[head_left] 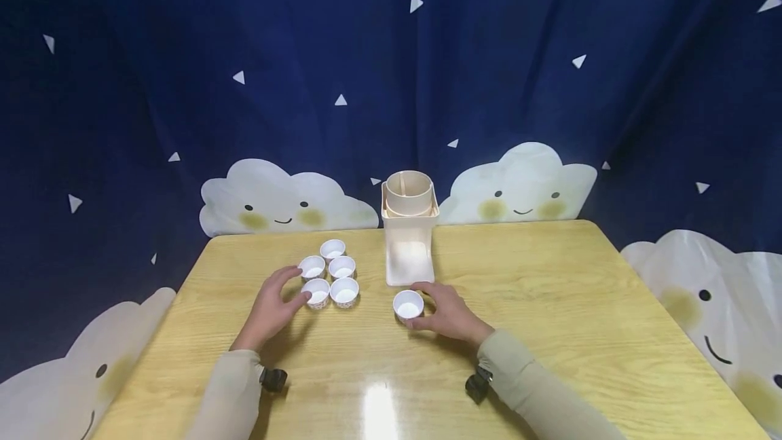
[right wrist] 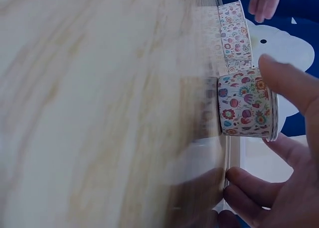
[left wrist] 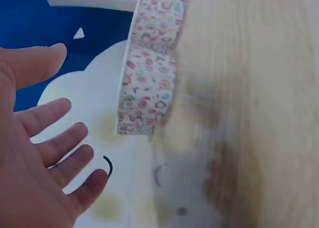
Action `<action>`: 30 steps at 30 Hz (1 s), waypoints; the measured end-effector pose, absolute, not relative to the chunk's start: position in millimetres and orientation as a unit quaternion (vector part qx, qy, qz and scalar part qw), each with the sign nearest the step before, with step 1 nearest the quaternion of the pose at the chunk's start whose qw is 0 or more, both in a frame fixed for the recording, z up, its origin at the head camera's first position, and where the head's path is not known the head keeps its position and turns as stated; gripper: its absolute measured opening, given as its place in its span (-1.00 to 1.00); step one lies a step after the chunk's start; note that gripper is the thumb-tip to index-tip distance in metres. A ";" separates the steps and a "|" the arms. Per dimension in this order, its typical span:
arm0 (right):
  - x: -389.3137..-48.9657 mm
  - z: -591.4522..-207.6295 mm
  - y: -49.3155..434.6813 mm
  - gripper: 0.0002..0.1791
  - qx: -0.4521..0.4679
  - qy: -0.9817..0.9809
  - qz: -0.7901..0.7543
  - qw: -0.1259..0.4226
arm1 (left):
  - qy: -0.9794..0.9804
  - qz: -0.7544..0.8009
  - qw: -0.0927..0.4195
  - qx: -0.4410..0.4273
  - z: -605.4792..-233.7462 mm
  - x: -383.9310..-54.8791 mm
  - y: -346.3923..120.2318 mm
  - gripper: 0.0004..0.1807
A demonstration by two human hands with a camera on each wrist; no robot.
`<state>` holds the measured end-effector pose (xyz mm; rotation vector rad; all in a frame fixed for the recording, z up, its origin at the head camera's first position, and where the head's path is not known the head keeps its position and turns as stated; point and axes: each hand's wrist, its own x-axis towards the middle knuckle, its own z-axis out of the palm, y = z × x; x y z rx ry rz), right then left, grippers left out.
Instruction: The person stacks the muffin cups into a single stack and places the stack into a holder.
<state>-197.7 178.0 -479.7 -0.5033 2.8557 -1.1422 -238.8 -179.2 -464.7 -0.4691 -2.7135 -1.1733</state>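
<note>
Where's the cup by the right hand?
In the head view, the cup sits on the table, pinched by the right hand, just in front of the beige stand and right of the other five cups.

Left hand [head_left: 271, 307] loosely spread, right hand [head_left: 451, 312] curved in a pinch

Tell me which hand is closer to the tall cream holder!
Right. The right hand is just in front of the cream holder, slightly right; the left hand is well to its left, beside the grouped cups.
</note>
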 end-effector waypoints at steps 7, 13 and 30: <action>-196.8 -482.5 183.8 -0.30 -0.139 0.912 -0.385 0.010 | -0.916 -0.385 0.018 -0.112 -462.7 -241.7 -183.8 -0.31; -194.0 -485.1 187.1 -0.32 -0.138 0.910 -0.392 0.014 | -0.922 -0.375 -0.019 -0.092 -467.3 -242.4 -179.3 -0.23; -200.3 -477.5 181.7 -0.27 -0.146 0.909 -0.389 0.036 | -0.933 -0.348 0.002 -0.086 -480.3 -240.5 -170.3 -0.19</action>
